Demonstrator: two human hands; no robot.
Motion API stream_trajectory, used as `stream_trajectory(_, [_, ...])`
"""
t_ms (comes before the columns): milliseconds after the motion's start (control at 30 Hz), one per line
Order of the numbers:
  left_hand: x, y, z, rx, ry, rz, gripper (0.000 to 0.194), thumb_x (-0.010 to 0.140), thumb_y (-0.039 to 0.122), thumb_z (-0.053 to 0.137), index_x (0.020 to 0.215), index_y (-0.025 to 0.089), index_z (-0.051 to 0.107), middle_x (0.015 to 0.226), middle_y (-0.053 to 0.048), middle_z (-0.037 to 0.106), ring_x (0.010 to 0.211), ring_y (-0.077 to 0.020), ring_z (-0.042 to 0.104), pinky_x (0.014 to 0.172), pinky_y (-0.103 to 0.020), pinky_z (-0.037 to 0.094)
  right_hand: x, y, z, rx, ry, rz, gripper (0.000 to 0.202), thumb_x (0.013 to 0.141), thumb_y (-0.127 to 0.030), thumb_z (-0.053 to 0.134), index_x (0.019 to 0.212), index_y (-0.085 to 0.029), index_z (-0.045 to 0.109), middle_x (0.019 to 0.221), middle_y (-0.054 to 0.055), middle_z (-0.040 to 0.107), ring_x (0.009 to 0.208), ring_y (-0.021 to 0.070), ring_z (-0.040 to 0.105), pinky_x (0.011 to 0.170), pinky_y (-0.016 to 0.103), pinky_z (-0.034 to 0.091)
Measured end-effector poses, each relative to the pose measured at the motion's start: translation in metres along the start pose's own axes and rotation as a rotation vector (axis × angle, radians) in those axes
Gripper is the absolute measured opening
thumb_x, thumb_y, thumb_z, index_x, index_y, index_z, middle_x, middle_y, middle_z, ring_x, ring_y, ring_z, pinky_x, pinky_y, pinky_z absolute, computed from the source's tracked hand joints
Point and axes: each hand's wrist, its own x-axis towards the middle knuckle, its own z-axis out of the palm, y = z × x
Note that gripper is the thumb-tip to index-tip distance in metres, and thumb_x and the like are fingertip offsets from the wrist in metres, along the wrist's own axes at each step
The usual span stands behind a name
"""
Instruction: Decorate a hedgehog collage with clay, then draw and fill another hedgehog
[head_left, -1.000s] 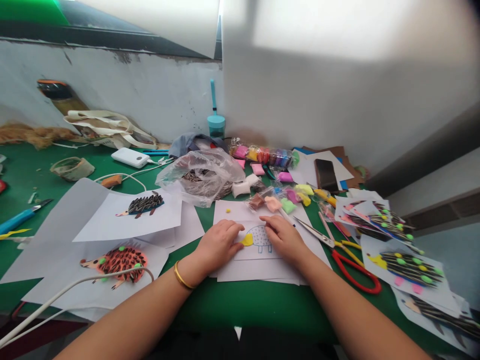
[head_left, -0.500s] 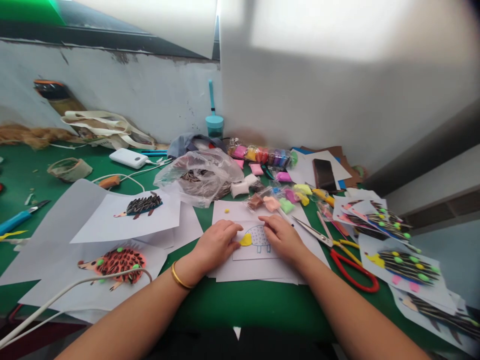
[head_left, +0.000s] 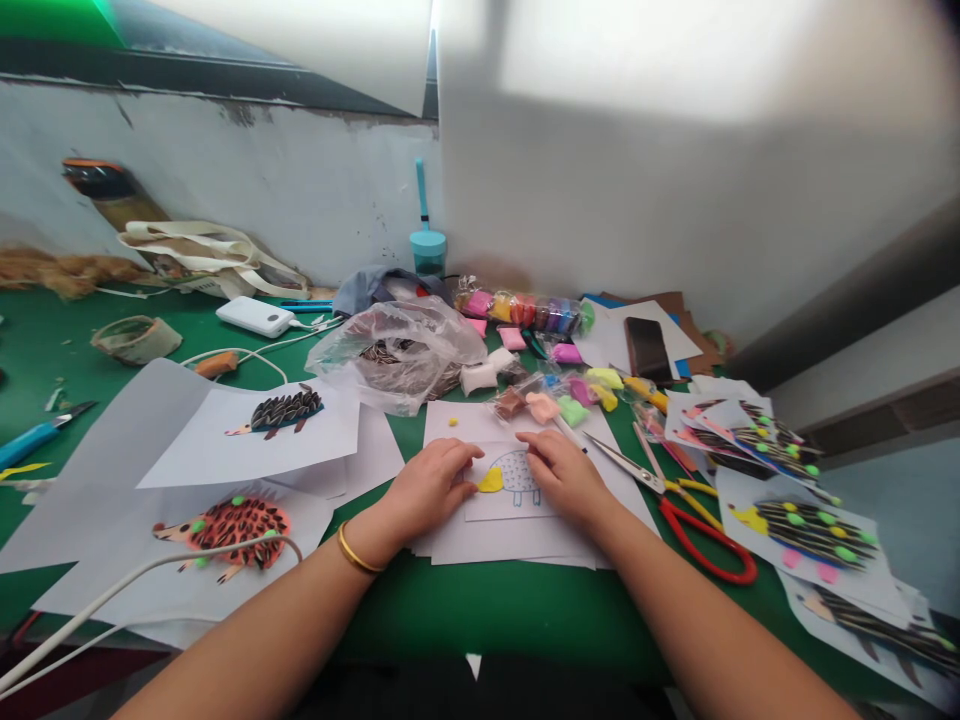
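Observation:
A small sheet with a blue hedgehog drawing (head_left: 514,470) lies on larger white paper (head_left: 495,549) in front of me. Yellow clay (head_left: 491,481) is pressed flat over the hedgehog's head. My left hand (head_left: 436,486) rests at the sheet's left edge, thumb and forefinger apart beside the clay, holding nothing. On the other side, my right hand (head_left: 564,472) lies over the right part of the drawing with its fingers stretched out, covering the hedgehog's rear. A tiny yellow clay ball (head_left: 453,422) sits on the paper above my left hand.
Red-handled scissors (head_left: 705,540) lie right of the paper. Behind are clay packets (head_left: 573,411) and a plastic bag of seeds (head_left: 397,350). Seed hedgehog pictures (head_left: 806,540) are piled at right; another picture (head_left: 225,535) lies left under a white cable (head_left: 97,618).
My left hand has shifted very slightly left, its fingertips a little further from the clay. The right hand and the drawing look unmoved.

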Motion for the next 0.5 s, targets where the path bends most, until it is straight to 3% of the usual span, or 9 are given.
stream_trajectory(300, [0.0016,0.0008,0.0016,0.01,0.008,-0.01,0.036,0.082,0.016,0.066,0.116,0.023,0.057,0.103,-0.005,0.064,0.102,-0.0226,0.059,0.095,-0.041,0.049,-0.0003,0.0018,0.0012,0.011,0.009,-0.012,0.035,0.091,-0.02,0.046,0.122,-0.021,0.062,0.102,0.007,0.067,0.099,0.0224,0.06,0.091,0.04,0.048])
stream_trajectory(500, [0.0026,-0.004,-0.0001,-0.03,0.019,0.041,0.017,0.092,0.018,0.053,0.102,0.022,0.067,0.102,-0.005,0.065,0.1,-0.0194,0.06,0.093,-0.037,0.049,0.0002,0.0014,0.0009,0.011,0.005,-0.009,0.034,0.091,-0.021,0.046,0.121,-0.02,0.062,0.098,0.007,0.066,0.097,0.0225,0.061,0.09,0.04,0.048])
